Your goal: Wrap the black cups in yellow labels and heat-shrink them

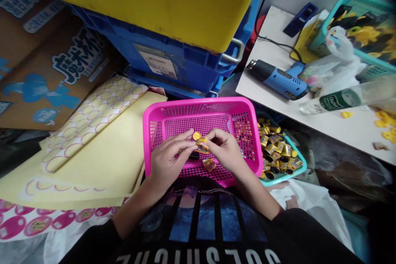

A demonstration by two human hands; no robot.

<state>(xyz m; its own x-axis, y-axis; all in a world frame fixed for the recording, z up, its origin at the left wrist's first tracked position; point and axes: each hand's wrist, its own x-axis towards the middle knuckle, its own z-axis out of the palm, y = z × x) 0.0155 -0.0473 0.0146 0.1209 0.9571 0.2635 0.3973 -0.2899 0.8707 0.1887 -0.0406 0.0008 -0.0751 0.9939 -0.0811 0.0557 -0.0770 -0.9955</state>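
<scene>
Above the pink basket (202, 101), my left hand (171, 154) and my right hand (227, 150) meet with fingertips pinched. Between them is a small yellow printed wrapper piece (202, 145), shiny like plastic film. A round yellow cap (196, 135) shows at its upper left, by my left fingertips; whether it is joined to the wrapper I cannot tell. Another printed yellow piece (209, 164) lies in the basket just below my hands. Something small and black (194, 155) sits beside it, partly covered by my left hand.
A teal basket (305, 169) with many yellow-and-black wrapped pieces stands to the right. On the white table lie a blue heat gun (280, 80), a clear bottle (340, 99) and a second teal basket (343, 2). Sticker sheets (93, 119) spread left; blue crates (192, 66) rise ahead.
</scene>
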